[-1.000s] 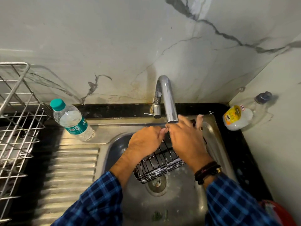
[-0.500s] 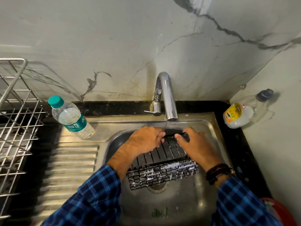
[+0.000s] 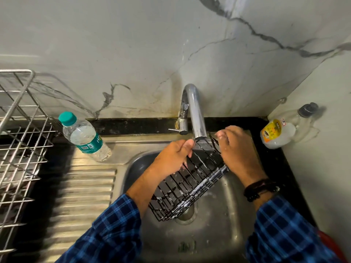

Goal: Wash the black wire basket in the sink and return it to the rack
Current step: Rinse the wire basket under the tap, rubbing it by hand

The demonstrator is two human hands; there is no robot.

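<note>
A home kitchen, at its washing-up corner. A stainless steel sink [image 3: 214,234] with a ribbed draining board [image 3: 85,186] is set in a black stone counter [image 3: 271,164], and a chrome swan-neck tap [image 3: 195,114] rises at its back edge. White, grey-veined wall panels [image 3: 133,44] meet in a corner. A metal wire dish rack [image 3: 19,149] stands at the left, a teal-capped water bottle [image 3: 83,137] on the sink's ledge, a yellow-labelled clear bottle [image 3: 275,132] in the corner. A sudsy black wire basket [image 3: 190,179] is held over the bowl
</note>
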